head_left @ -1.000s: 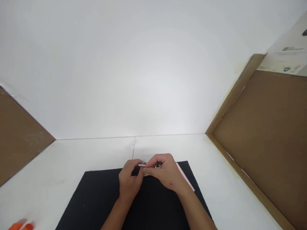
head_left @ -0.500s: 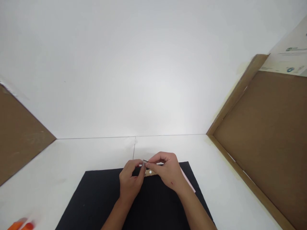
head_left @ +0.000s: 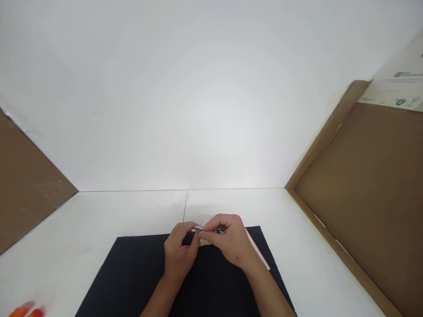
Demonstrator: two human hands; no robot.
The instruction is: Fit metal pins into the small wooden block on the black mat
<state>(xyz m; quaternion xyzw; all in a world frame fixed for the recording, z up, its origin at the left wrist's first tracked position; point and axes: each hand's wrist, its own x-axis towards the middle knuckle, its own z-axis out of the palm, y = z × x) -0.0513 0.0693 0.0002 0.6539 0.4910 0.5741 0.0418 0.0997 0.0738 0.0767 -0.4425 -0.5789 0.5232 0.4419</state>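
Observation:
My left hand and my right hand meet fingertip to fingertip over the far part of a black mat. Between their pinched thumbs and forefingers is a small silvery, bar-like piece, too small to name. Both hands are closed on it. Just below the fingertips a tan strip shows in part, mostly hidden by my right hand. Something small and dark shows within the curl of my right fingers; I cannot make it out.
A pale pink strip lies on the mat beside my right wrist. Orange-red objects sit at the lower left on the white table. A white wall rises behind, with brown boards at the sides.
The silvery piece has tilted to a more level angle between the fingertips. My right hand has shifted slightly, covering more of the tan strip. The view has moved a little.

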